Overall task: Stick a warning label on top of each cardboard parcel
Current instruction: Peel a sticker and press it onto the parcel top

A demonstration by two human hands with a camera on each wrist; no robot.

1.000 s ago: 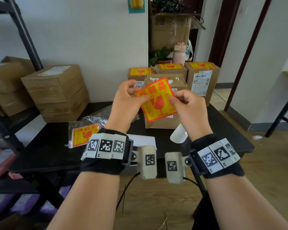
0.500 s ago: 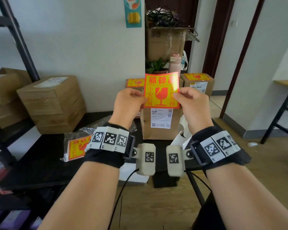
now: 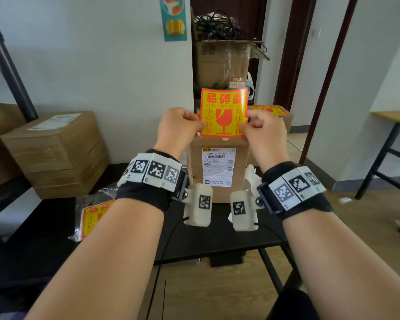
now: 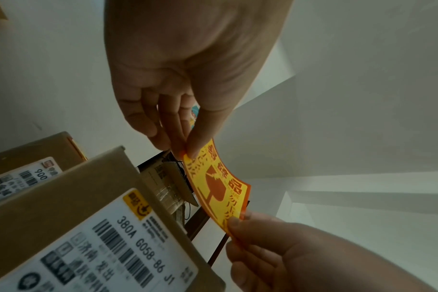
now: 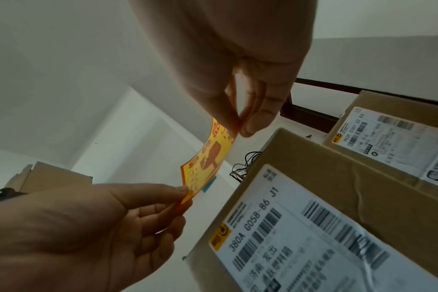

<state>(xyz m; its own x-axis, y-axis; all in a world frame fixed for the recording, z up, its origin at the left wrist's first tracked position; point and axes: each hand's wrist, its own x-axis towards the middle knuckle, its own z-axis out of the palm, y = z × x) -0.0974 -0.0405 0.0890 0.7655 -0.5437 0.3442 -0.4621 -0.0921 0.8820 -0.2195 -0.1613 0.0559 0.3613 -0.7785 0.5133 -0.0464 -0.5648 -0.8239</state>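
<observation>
Two hands share one sticker: my left hand [image 3: 179,128] pinches the lower left edge of the warning label [image 3: 223,113] between thumb and curled fingers, and my right hand [image 3: 262,132] pinches the lower right edge the same way. It stands upright in the air just above the near parcel [image 3: 217,172] on the table [image 3: 44,227], not touching it. Since it already bows between my hands, I judge it could fold, stick to itself, or land crooked and wrinkled.
</observation>
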